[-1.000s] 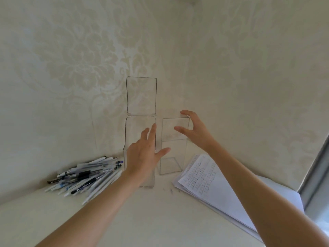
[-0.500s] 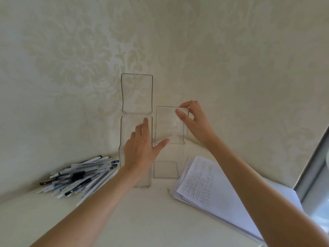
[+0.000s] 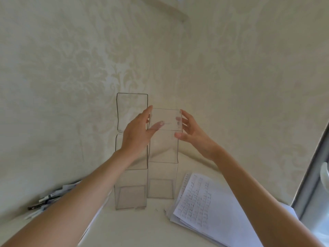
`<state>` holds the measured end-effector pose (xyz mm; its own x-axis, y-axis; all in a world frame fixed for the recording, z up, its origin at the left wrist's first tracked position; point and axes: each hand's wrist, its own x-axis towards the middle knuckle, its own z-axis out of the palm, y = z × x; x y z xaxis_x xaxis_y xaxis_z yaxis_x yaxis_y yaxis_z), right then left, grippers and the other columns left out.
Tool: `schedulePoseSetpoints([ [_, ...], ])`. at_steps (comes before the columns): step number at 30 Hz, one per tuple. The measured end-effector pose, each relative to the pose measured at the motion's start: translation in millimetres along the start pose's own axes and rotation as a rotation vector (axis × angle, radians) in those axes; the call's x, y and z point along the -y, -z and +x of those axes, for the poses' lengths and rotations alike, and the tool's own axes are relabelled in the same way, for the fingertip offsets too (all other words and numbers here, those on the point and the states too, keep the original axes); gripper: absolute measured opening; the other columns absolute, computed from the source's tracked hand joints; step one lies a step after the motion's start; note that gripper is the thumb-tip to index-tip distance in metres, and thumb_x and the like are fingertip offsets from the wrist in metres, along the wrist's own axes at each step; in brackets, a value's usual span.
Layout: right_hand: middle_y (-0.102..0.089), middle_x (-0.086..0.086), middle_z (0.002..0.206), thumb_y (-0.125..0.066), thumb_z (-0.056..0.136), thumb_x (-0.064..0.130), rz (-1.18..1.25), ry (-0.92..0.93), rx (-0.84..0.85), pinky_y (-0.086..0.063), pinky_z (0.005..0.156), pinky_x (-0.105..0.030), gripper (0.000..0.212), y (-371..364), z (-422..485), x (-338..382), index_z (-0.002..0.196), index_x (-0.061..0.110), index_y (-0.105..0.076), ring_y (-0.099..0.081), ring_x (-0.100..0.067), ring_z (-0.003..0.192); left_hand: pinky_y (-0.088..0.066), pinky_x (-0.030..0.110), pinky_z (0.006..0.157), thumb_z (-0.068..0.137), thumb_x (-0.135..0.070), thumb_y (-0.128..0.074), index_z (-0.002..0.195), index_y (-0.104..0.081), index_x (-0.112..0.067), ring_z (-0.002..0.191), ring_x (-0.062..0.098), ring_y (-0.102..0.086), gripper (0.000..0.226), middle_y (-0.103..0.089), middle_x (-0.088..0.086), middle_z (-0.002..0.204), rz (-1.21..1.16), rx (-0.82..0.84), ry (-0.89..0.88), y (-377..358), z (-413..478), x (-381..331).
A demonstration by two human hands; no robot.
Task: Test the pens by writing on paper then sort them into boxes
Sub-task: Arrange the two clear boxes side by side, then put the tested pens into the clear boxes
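Two tall clear plastic boxes stand side by side on the cream tabletop (image 3: 135, 227), tucked into the corner of the pale patterned walls. On my feed the left box (image 3: 130, 196) sits at six o'clock from centre, with its clear lid (image 3: 132, 111) swung upright above it. The right box (image 3: 161, 182) stands just beside it on its three o'clock side, slightly farther back. I cannot tell whether the two touch.

I have both hands up at the right box's clear top flap (image 3: 166, 120). The left hand (image 3: 138, 134) grasps its nine o'clock edge, with the thumb showing through the plastic. The right hand (image 3: 194, 134) pinches its three o'clock edge, fingertips behind the sheet and thumb in front.

A loose heap of white and black pens (image 3: 49, 198) lies at eight o'clock, partly hidden by the left forearm. A stack of white paper sheets (image 3: 204, 207) with handwritten rows lies at four o'clock, near the right box's base. A grey window frame (image 3: 311, 175) runs along the three o'clock edge.
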<state>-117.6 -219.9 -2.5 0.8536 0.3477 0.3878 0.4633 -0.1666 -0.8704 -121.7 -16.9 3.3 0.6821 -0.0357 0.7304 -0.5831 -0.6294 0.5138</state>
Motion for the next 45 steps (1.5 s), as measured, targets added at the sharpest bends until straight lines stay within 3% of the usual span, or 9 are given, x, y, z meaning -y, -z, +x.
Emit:
schedulePoseSetpoints([
  [3,-0.041,0.006,0.143,-0.081,0.069,0.039,-0.036,0.005,-0.059,-0.038,0.109,-0.042,0.089,-2.5,6.3,-2.2,0.141,0.041,-0.028,-0.041,-0.009,0.132,-0.044,0.030,0.087,0.081,-0.056,-0.056,0.140,-0.035,-0.024,0.107,0.013,-0.055,0.071,-0.056,-0.002,0.124,-0.020,0.004,0.060,-1.5,11.1,-5.0],
  [8,-0.062,-0.003,0.120,-0.069,0.084,0.032,-0.059,-0.016,-0.242,-0.048,0.083,-0.023,0.061,-0.4,24.3,11.7,0.137,0.021,-0.042,-0.064,-0.007,0.099,-0.034,0.030,0.102,0.075,-0.058,-0.060,0.147,-0.013,-0.023,0.127,0.012,-0.039,0.093,-0.038,-0.003,0.142,-0.141,0.111,0.106,-3.8,-8.3,2.5],
  [14,-0.069,-0.007,0.104,-0.063,0.084,0.051,-0.127,-0.177,-0.352,-0.044,0.062,-0.023,0.057,0.0,54.2,25.6,0.125,0.014,-0.047,-0.068,-0.017,0.077,-0.027,0.038,0.107,0.074,-0.083,-0.020,0.129,-0.050,-0.021,0.131,0.024,-0.035,0.088,-0.032,0.003,0.148,0.261,0.244,-0.152,-4.8,-65.6,35.0],
  [20,-0.070,-0.008,0.094,-0.061,0.086,0.050,-0.128,-0.248,-0.387,-0.040,0.058,-0.025,0.044,-5.2,61.6,22.4,0.108,0.015,-0.049,-0.063,-0.017,0.067,-0.047,0.042,0.086,0.080,-0.068,-0.037,0.107,-0.067,-0.024,0.101,0.028,-0.059,0.059,-0.036,0.010,0.146,0.449,0.236,-0.300,-1.0,-85.0,48.2],
  [26,-0.070,-0.006,0.093,-0.062,0.089,0.040,-0.106,-0.316,-0.258,-0.043,0.060,-0.022,0.044,-19.7,41.2,-1.4,0.119,0.012,-0.048,-0.065,-0.015,0.066,-0.052,0.034,0.071,0.066,-0.036,-0.080,0.088,-0.071,-0.024,0.088,0.019,-0.066,0.027,-0.042,0.013,0.141,0.444,0.244,-0.327,-2.9,-87.9,47.7],
  [30,-0.072,-0.003,0.096,-0.047,0.096,0.044,0.025,-0.328,-0.313,-0.044,0.076,-0.028,0.036,-31.4,15.1,-19.9,0.114,0.014,-0.054,-0.067,-0.010,0.084,-0.046,0.033,0.081,0.071,-0.031,-0.078,0.086,-0.070,-0.025,0.099,0.020,-0.062,0.019,-0.039,0.011,0.144,0.390,0.232,-0.300,-4.1,-90.2,47.2],
  [35,-0.071,-0.003,0.076,-0.041,0.099,0.043,0.083,-0.356,-0.414,-0.038,0.063,-0.027,0.040,-32.3,16.8,-11.9,0.078,0.015,-0.060,-0.067,-0.010,0.061,-0.039,0.031,0.087,0.077,-0.026,-0.072,0.085,-0.068,-0.023,0.100,0.019,-0.060,0.009,-0.037,0.012,0.144,0.336,0.275,-0.323,-1.8,-90.0,47.9],
  [41,-0.067,-0.015,0.078,-0.047,0.097,0.033,0.125,-0.389,-0.507,-0.033,0.034,-0.009,0.038,-38.7,24.2,-6.1,0.071,0.008,-0.057,-0.064,-0.014,0.048,-0.041,0.033,0.085,0.078,-0.023,-0.071,0.083,-0.067,-0.020,0.099,0.019,-0.061,0.007,-0.039,0.013,0.143,0.311,0.273,-0.335,-2.2,-90.9,46.1],
  [45,-0.069,-0.017,0.084,-0.046,0.097,0.035,0.109,-0.419,-0.528,-0.035,0.036,-0.010,0.038,-40.8,25.7,-4.9,0.071,0.009,-0.058,-0.065,-0.020,0.058,-0.040,0.031,0.084,0.079,-0.024,-0.070,0.082,-0.066,-0.021,0.099,0.019,-0.061,0.006,-0.038,0.014,0.143,0.306,0.286,-0.348,-2.4,-91.4,48.4],
])
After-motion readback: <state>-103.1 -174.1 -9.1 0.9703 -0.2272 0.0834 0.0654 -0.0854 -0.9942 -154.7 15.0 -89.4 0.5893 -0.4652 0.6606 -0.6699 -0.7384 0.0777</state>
